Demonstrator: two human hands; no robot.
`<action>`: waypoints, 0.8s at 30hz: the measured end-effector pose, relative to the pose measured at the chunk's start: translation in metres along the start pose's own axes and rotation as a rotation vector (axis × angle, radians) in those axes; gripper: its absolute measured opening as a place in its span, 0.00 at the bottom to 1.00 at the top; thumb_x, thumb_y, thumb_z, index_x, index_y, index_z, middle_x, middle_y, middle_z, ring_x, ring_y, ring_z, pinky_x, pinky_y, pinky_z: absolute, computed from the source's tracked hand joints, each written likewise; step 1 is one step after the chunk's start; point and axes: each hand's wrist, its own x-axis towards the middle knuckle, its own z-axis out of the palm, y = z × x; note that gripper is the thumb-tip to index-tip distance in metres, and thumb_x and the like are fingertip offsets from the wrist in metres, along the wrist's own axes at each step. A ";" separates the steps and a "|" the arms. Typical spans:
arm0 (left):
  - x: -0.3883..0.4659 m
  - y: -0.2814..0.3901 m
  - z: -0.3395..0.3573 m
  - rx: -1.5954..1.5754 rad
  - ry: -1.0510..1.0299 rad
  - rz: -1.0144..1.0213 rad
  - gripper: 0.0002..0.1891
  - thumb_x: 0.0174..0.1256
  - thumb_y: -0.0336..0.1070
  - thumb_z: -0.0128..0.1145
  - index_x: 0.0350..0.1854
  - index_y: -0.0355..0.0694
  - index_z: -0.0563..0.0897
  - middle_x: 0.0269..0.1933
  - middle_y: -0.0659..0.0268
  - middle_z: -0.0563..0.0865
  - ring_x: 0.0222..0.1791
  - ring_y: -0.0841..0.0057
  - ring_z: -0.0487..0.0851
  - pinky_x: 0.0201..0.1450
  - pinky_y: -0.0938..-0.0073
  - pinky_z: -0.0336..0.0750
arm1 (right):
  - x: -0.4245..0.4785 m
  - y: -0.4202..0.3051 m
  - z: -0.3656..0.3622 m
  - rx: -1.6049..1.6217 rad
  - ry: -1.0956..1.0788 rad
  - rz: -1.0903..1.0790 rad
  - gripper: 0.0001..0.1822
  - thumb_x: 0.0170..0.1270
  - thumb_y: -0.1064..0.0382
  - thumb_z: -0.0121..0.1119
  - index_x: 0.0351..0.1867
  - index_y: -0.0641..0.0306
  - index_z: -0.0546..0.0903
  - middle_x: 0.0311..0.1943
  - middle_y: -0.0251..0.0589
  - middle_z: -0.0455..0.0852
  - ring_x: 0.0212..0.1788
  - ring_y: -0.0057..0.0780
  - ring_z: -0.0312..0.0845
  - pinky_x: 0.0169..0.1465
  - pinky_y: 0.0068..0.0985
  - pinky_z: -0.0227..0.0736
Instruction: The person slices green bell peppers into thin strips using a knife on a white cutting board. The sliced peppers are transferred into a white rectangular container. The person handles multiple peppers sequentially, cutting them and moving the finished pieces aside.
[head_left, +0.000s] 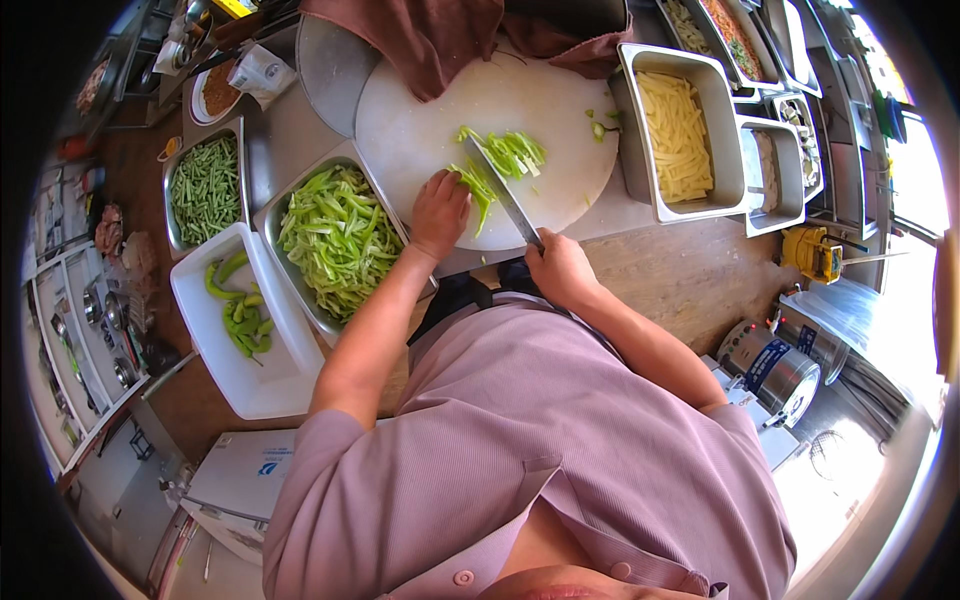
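On a round white cutting board (420, 90), my right hand (562, 268) grips the handle of a kitchen knife (504, 193). Its blade stands on edge, pointing away and to the left. My left hand (441, 211) presses green pepper pieces (478, 196) against the board, fingertips curled just left of the blade. Sliced green pepper strips (516, 153) lie in a loose pile right of the blade. A few pepper scraps (598, 129) rest near the board's right edge. Left of my hand, a steel pan (264, 225) is heaped with pepper strips (337, 232).
A white plastic bin (281, 382) holds whole green peppers (244, 315). Beyond it stands a steel pan of cut green beans (206, 187). Deep steel pans, one with potato sticks (675, 139), border the board's right. A brown cloth (420, 37) drapes over its far side.
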 end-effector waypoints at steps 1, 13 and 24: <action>0.001 -0.001 -0.001 -0.008 -0.011 0.000 0.11 0.54 0.27 0.64 0.42 0.38 0.83 0.46 0.61 0.83 0.53 0.59 0.80 0.53 0.60 0.77 | -0.001 0.001 -0.001 -0.002 0.010 0.003 0.16 0.68 0.57 0.52 0.43 0.70 0.81 0.35 0.65 0.86 0.43 0.62 0.83 0.52 0.50 0.76; -0.007 -0.005 -0.010 0.003 -0.048 -0.036 0.10 0.54 0.27 0.59 0.40 0.40 0.84 0.44 0.63 0.83 0.47 0.63 0.80 0.49 0.65 0.78 | -0.015 0.006 -0.002 -0.213 -0.072 -0.041 0.14 0.67 0.60 0.50 0.40 0.68 0.82 0.36 0.63 0.87 0.43 0.60 0.84 0.50 0.49 0.78; -0.006 -0.014 -0.016 0.047 -0.050 -0.180 0.07 0.57 0.26 0.58 0.39 0.38 0.82 0.42 0.60 0.82 0.48 0.59 0.80 0.52 0.62 0.77 | 0.020 0.033 0.017 -0.252 -0.056 -0.060 0.12 0.63 0.62 0.53 0.39 0.68 0.83 0.37 0.60 0.88 0.43 0.58 0.85 0.51 0.46 0.79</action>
